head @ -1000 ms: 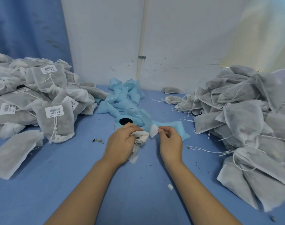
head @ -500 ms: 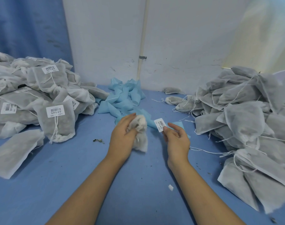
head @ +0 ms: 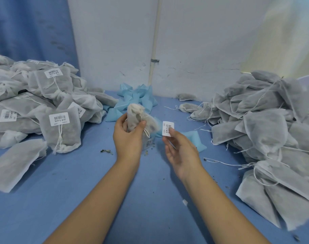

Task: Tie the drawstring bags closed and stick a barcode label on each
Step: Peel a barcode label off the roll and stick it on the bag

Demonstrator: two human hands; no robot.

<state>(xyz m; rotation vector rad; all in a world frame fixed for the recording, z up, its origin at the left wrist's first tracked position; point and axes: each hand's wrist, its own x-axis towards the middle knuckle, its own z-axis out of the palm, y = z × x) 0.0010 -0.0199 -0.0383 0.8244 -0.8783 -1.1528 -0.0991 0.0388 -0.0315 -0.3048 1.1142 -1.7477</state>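
A blue table (head: 79, 199) is holding everything. A big pile of plain grey bags (head: 266, 127) is lying on the right side. Another pile of bags with stickers (head: 44, 103) is lying on the left. Light blue paper strips (head: 138, 95) are lying at the back, near the wall. The left hand (head: 127, 136) is gripping one small bag (head: 136, 117), fingers curled round it, above the middle of the table. The right hand (head: 182, 152) is pinching a white sticker (head: 168, 128) at its fingertips, just beside the bag, other fingers hanging loose.
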